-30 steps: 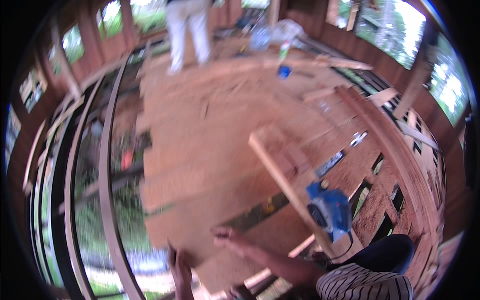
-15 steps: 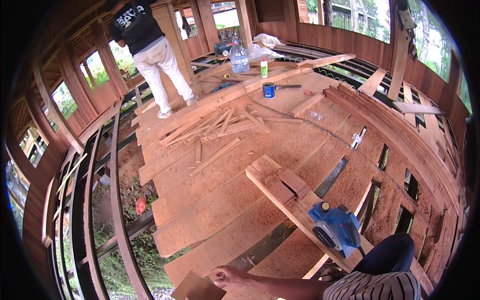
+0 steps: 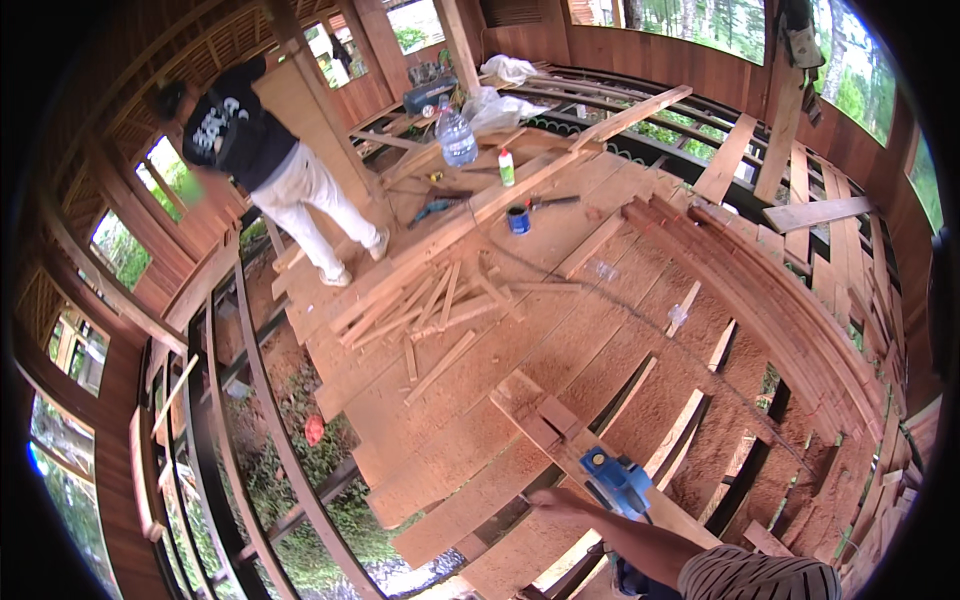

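My left arm, in a striped sleeve, reaches in from the lower right. My left hand [image 3: 556,502] is held over the floor planks beside a blue electric planer [image 3: 618,482]; its fingers look loosely stretched, and I see nothing in them. The planer rests on a thick wooden board [image 3: 520,392] lying at a slant across the floor. Just beyond the planer, two short reddish-brown wood blocks [image 3: 561,414] lie on that board. A small brown wood piece [image 3: 470,547] is among the planks below my hand. My right hand is out of view.
Gaps run between the sawdust-covered planks [image 3: 440,470], and open joists [image 3: 275,430] lie left. Scrap sticks [image 3: 435,305], a blue can [image 3: 518,220], a glue bottle [image 3: 506,168] and a water jug [image 3: 457,138] stand farther off. Long boards [image 3: 760,300] are stacked right; a person [image 3: 270,160] stands far left.
My left hand has moved up and right toward the planer, away from the flat brown wood piece it was at. The view has shifted. The person at far left has raised an arm.
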{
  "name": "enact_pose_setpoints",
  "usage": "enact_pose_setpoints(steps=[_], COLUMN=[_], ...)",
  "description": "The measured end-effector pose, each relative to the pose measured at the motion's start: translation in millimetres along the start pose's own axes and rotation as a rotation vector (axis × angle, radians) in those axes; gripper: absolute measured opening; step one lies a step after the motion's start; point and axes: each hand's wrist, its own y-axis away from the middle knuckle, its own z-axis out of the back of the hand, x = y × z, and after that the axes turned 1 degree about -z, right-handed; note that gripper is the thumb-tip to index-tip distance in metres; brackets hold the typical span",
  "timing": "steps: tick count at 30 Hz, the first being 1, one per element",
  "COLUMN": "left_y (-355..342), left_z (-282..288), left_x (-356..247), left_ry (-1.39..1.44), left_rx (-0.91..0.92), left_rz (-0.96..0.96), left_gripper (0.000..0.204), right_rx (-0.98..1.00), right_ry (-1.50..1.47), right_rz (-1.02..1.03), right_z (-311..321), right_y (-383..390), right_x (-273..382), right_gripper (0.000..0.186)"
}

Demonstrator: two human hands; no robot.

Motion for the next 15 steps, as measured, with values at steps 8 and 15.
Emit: enact_pose_setpoints(steps=[8,15], left_y=[136.5,195.0], left_z=[-20.9,26.7], left_x=[-98.4,-71.5], left_ry=[-0.601,-0.933], left_rx=[0.262,0.545], left_rz=[0.024,-0.101], left_gripper=[0.086,0.087], right_rx=[-0.219,-0.778], right_ry=[0.444,0.41], right_rz=[-0.295,-0.491], right_z=[90.3,63.8], right_y=[372.0,616.4], right_x=[-152.0,-182.9], right_gripper=[0.028,0.01])
